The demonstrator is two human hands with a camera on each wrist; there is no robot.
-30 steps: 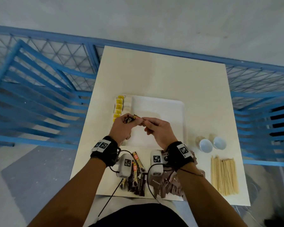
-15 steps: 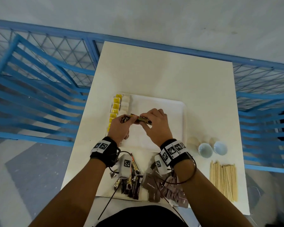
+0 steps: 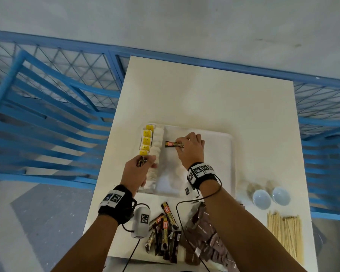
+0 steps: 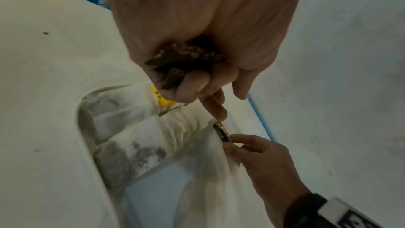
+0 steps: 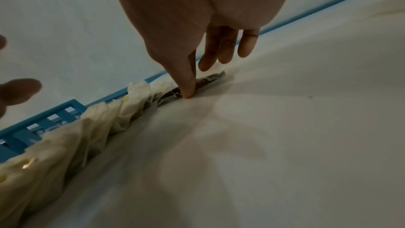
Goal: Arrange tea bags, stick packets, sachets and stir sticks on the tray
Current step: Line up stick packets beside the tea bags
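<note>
- Head view: the right hand (image 3: 190, 148) pinches one stick packet (image 3: 174, 144) by its right end, laying it flat on the white tray (image 3: 227, 154) just beside the row of tea bags (image 3: 157, 142).
- Left hand (image 3: 138, 171) is clenched round a small bundle of stick packets (image 4: 186, 58), held over the tray's near-left corner.
- Such a packet looks light, thin and glossy, so probably slippery; it likely bends mid-length, so an end pinch suits placing it.
- Loose stick packets (image 3: 165, 230), brown sachets (image 3: 206, 238) and stir sticks (image 3: 285, 232) wait on the surface (image 3: 204, 95).
</note>
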